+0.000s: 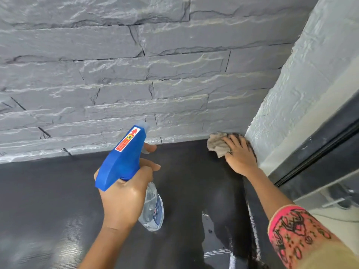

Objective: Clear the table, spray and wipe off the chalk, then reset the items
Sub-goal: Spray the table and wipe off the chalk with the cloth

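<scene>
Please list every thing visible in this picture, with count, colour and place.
table: one, dark grey, lower picture
spray bottle: one, blue head, clear body, above the table's middle
cloth: one, beige, table's far right corner
chalk marks: several streaks, white, table's near right part
stone wall: one, grey, behind the table
pillar: one, pale grey, right of the table
sleeve: one, pink with black marks, right arm
left hand: one, grips the spray bottle
right hand: one, presses flat on the cloth

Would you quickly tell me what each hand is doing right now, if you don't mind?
Left hand: closed around the spray bottle.
Right hand: open, flat fingers pressing the cloth onto the table in the corner.
</scene>
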Demonstrator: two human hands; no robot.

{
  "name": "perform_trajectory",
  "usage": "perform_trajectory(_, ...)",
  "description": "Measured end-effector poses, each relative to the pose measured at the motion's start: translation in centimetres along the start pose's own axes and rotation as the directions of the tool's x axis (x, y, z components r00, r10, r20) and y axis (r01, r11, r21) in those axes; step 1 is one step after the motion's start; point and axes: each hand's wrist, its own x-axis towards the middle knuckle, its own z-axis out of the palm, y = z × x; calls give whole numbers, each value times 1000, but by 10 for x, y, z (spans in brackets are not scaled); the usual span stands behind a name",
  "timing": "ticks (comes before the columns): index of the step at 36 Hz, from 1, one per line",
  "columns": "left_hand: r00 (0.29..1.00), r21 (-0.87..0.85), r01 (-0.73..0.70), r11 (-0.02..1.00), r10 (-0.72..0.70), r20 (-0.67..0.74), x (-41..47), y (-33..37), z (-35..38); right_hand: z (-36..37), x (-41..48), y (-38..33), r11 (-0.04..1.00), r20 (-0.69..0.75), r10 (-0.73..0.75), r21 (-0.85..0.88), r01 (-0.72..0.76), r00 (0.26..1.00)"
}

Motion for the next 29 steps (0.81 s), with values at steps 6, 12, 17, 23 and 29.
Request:
perform_trajectory(6, 1000, 4, -3, 1000, 3, 3, 0, 2, 0, 4, -9, -37, 998, 66, 48, 41, -51, 997)
perform_trajectory(12, 1000, 20, -18, 1000, 18, -2, 0, 0, -1, 23, -48, -88, 881, 159, -472, 49, 471, 867)
perform_trajectory(17, 1000, 2, -28, 1000, 28, 0, 1, 1, 0, 17, -27, -60, 892, 53, -446, -54, 449, 893)
perform_trajectory(23, 999, -4, -29, 1000, 29, 13, 2, -3, -1, -4, 11, -7, 970, 42, -239, -39, 241, 970)
perform_trajectory(29, 1000, -67, -13, 998, 13, 3, 1, 0, -2, -2, 21, -12, 985, -152, 113, 150, -90, 982)
